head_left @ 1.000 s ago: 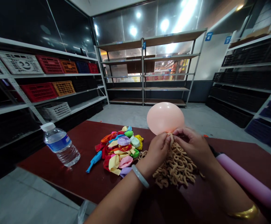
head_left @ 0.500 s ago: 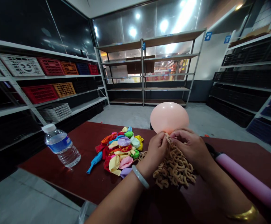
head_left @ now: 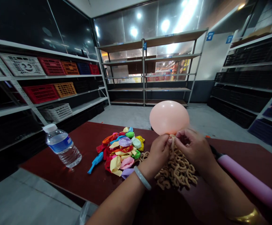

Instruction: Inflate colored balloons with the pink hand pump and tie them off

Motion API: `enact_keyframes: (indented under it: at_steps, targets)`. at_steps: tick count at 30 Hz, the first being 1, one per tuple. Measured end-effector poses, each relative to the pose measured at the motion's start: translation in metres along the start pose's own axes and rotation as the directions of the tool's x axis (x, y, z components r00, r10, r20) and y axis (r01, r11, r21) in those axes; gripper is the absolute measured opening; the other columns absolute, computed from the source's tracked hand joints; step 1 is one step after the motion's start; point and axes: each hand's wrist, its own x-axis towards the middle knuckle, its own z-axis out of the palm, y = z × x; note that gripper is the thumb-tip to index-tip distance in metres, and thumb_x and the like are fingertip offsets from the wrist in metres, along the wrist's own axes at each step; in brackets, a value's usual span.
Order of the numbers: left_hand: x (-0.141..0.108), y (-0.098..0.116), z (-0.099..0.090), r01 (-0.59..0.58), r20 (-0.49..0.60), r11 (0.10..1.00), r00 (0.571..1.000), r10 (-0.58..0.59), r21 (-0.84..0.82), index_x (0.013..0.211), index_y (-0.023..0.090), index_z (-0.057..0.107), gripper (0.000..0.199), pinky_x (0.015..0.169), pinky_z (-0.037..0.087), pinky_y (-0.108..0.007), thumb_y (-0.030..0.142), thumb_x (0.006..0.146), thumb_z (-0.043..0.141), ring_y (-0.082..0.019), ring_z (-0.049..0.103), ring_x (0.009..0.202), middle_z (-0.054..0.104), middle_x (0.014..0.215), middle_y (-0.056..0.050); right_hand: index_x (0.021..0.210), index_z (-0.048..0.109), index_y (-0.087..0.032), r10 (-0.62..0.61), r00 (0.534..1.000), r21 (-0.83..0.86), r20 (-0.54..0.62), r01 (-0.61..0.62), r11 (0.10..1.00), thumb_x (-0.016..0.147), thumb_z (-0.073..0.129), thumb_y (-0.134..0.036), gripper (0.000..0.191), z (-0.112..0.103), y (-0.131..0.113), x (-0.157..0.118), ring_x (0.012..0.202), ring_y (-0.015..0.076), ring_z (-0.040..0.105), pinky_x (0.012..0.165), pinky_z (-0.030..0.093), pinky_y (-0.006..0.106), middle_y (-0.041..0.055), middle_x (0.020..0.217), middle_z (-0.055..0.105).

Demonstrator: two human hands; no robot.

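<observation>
Pinching the balloon [head_left: 169, 117] at six o'clock, the left hand [head_left: 159, 147] should press firmly; the right hand's [head_left: 191, 145] hold is unclear.

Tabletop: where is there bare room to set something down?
Bare tabletop shows between the water bottle and the deflated balloons, and beyond the pink tube toward the far edge. The middle is crowded: brown curled pieces lie beside the balloons, near the left hand and right hand.
</observation>
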Motion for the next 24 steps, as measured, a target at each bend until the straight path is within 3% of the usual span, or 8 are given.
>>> enact_keyframes:
  at_steps: [8,16,21,24]
  targets:
    - [0.0015,0.0011,-0.0011,0.040,-0.046,0.992,0.998,-0.046,-0.119,0.073,0.018,0.051,0.026,0.064,0.035,-0.025,0.032,0.094,0.044,-0.014,0.045,0.069,0.051,0.071,0.000,0.082,0.061,-0.022,-0.097,0.994,0.101,0.054,0.091,0.991,0.089,0.056,-0.029,0.011,-0.0051,-0.0084,-0.0012,0.075,0.0170,0.058,0.067,0.047,0.031,0.0044,0.085,0.061]
    - [-0.0008,0.0001,0.0008,0.089,-0.024,0.957,0.995,-0.100,-0.275,0.078,0.017,0.056,0.023,0.067,0.037,-0.023,0.032,0.093,0.046,-0.013,0.045,0.071,0.052,0.073,0.000,0.086,0.059,-0.022,-0.224,0.972,0.159,0.068,0.211,0.964,0.091,0.052,-0.022,0.009,-0.0062,-0.0073,0.0008,0.093,0.0186,0.057,0.083,0.047,0.034,0.0058,0.094,0.061]
    - [-0.0016,0.0027,-0.0015,0.058,-0.023,0.975,0.998,-0.064,-0.213,0.079,0.017,0.056,0.026,0.068,0.039,-0.024,0.034,0.094,0.045,-0.014,0.047,0.073,0.054,0.076,-0.001,0.088,0.058,-0.023,-0.099,0.995,0.148,0.006,0.097,0.984,0.087,0.059,-0.025,0.003,-0.0046,-0.0054,-0.0001,0.079,0.0170,0.057,0.073,0.047,0.032,0.0029,0.086,0.061]
    - [-0.0018,0.0034,-0.0023,0.031,-0.013,0.985,0.999,-0.034,-0.168,0.079,0.017,0.056,0.026,0.067,0.039,-0.024,0.034,0.094,0.044,-0.014,0.049,0.073,0.056,0.076,-0.001,0.087,0.062,-0.022,-0.052,0.998,0.168,0.038,0.045,0.985,0.085,0.062,-0.026,0.004,-0.0055,-0.0046,0.0003,0.080,0.0172,0.059,0.074,0.047,0.032,0.0026,0.085,0.063]
